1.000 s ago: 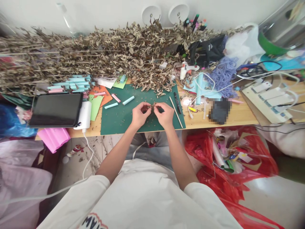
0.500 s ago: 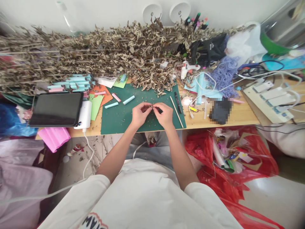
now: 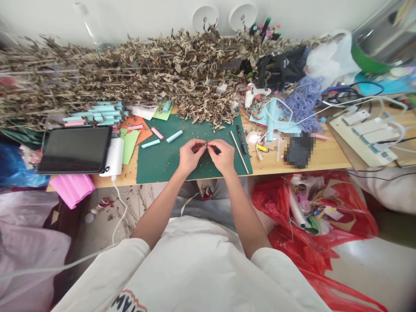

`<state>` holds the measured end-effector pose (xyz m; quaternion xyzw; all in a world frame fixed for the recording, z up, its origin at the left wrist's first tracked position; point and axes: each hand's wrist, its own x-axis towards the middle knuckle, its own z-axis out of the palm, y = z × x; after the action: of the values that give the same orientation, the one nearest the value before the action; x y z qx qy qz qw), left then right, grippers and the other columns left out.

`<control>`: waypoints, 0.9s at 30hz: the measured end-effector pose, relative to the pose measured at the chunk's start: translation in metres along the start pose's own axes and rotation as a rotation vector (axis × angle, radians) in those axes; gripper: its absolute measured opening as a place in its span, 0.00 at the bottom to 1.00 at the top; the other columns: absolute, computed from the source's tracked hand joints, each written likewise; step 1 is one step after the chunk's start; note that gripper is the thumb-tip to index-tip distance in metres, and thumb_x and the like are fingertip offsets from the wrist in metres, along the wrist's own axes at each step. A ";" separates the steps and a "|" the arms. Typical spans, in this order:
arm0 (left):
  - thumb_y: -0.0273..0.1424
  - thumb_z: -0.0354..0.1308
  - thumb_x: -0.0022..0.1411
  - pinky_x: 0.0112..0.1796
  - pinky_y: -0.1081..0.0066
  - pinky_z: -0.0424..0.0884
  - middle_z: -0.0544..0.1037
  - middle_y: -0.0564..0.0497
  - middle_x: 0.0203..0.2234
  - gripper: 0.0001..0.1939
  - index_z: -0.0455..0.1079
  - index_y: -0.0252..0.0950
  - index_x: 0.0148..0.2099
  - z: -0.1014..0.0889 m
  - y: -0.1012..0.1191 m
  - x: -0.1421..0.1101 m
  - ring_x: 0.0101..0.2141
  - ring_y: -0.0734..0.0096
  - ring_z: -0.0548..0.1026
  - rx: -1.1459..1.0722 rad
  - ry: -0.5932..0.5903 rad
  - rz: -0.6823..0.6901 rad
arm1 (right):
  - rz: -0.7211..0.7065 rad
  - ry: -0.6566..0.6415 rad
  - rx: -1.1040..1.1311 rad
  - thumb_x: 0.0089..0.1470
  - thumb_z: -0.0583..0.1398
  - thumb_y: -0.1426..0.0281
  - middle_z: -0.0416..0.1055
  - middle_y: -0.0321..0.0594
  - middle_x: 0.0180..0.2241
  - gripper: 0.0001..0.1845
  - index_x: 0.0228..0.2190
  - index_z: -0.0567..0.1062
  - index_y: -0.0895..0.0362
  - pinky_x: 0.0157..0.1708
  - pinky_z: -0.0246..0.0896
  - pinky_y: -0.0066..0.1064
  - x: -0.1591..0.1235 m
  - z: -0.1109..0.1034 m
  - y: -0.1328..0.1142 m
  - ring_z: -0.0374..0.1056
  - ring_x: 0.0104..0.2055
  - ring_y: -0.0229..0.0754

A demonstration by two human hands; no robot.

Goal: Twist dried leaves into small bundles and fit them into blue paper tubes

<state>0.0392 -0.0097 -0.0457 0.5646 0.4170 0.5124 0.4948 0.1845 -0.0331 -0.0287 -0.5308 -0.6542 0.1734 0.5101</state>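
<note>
Above the green cutting mat [image 3: 156,162], my left hand [image 3: 189,155] and my right hand [image 3: 223,156] meet fingertip to fingertip. Both pinch a small brown bit of dried leaf [image 3: 206,144], mostly covered by the fingers. Crumbs of leaf are scattered over the mat. Left of my hands lie a blue paper tube [image 3: 174,136], a second blue tube [image 3: 151,144] and a pink tube [image 3: 157,133]. To the right are a thin wooden stick [image 3: 238,151] and a black pen [image 3: 241,138]. Loose dried leaves [image 3: 208,108] cover the mat's far edge.
Dried leafy stems [image 3: 113,73] run along the back. A black tablet [image 3: 74,149] and white power bank [image 3: 112,158] sit at left, near stacked blue tubes [image 3: 104,113]. At right are a glue gun [image 3: 255,93], purple yarn [image 3: 303,104], a power strip [image 3: 354,145] and a red bag [image 3: 273,195] below.
My hands stay pinched together in nearly the same place, with only slight finger movement. The whole view has shifted slightly.
</note>
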 end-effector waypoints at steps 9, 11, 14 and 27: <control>0.32 0.67 0.56 0.39 0.69 0.78 0.81 0.49 0.35 0.09 0.76 0.35 0.40 0.000 0.002 -0.001 0.33 0.72 0.78 -0.002 0.037 0.001 | 0.036 0.099 -0.014 0.56 0.59 0.73 0.77 0.41 0.35 0.06 0.32 0.77 0.53 0.40 0.73 0.36 0.001 -0.002 0.003 0.74 0.38 0.42; 0.33 0.67 0.57 0.41 0.68 0.78 0.81 0.48 0.35 0.10 0.76 0.35 0.40 0.000 0.002 -0.001 0.35 0.71 0.79 -0.008 0.052 -0.003 | 0.005 0.087 -0.030 0.55 0.60 0.72 0.75 0.43 0.40 0.06 0.34 0.77 0.53 0.46 0.73 0.40 0.002 -0.003 0.001 0.73 0.43 0.44; 0.35 0.67 0.57 0.42 0.66 0.78 0.81 0.48 0.36 0.11 0.75 0.36 0.41 0.001 0.002 -0.001 0.36 0.70 0.80 -0.018 0.061 -0.006 | -0.048 0.045 -0.042 0.53 0.62 0.72 0.75 0.44 0.43 0.08 0.37 0.78 0.52 0.50 0.71 0.44 0.002 -0.004 -0.002 0.71 0.48 0.47; 0.33 0.66 0.58 0.42 0.67 0.76 0.81 0.50 0.35 0.09 0.76 0.37 0.40 0.000 0.001 0.000 0.36 0.70 0.79 -0.007 0.038 -0.012 | -0.021 0.014 0.002 0.54 0.61 0.74 0.80 0.39 0.34 0.06 0.31 0.79 0.53 0.42 0.73 0.37 0.001 -0.001 0.002 0.75 0.38 0.42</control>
<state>0.0391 -0.0099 -0.0447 0.5504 0.4277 0.5216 0.4919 0.1866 -0.0325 -0.0291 -0.5246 -0.6559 0.1653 0.5170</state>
